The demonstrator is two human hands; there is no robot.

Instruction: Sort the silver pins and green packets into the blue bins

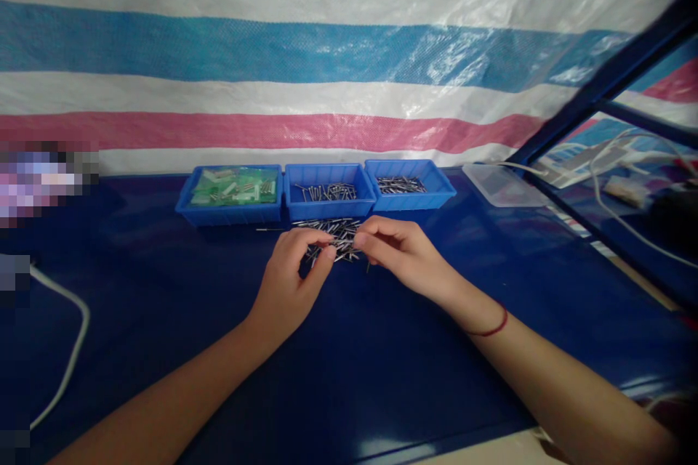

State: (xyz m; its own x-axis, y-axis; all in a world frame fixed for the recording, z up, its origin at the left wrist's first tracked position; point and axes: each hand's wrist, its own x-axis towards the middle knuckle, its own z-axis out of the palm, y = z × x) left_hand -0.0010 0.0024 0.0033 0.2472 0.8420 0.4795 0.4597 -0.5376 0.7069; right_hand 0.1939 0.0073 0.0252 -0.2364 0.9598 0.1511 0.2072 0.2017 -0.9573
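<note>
A loose pile of thin, silvery and dark metal pins lies on the dark blue tabletop in the middle of the head view. Over its front left side, my left hand has its thumb and fingertips brought close together in a pinch. My right hand, with a dark red cord at the wrist, is pinched over the pile's right side. Whatever sits between the fingertips of either hand is too small to make out. Both hands partly cover the pile, and their tips are a short gap apart.
Behind the pile stand three blue bins: the left bin with a green bag of small parts, the middle bin with metal pins, and the right bin with darker pins. A clear plastic lid lies right; a white cable runs left.
</note>
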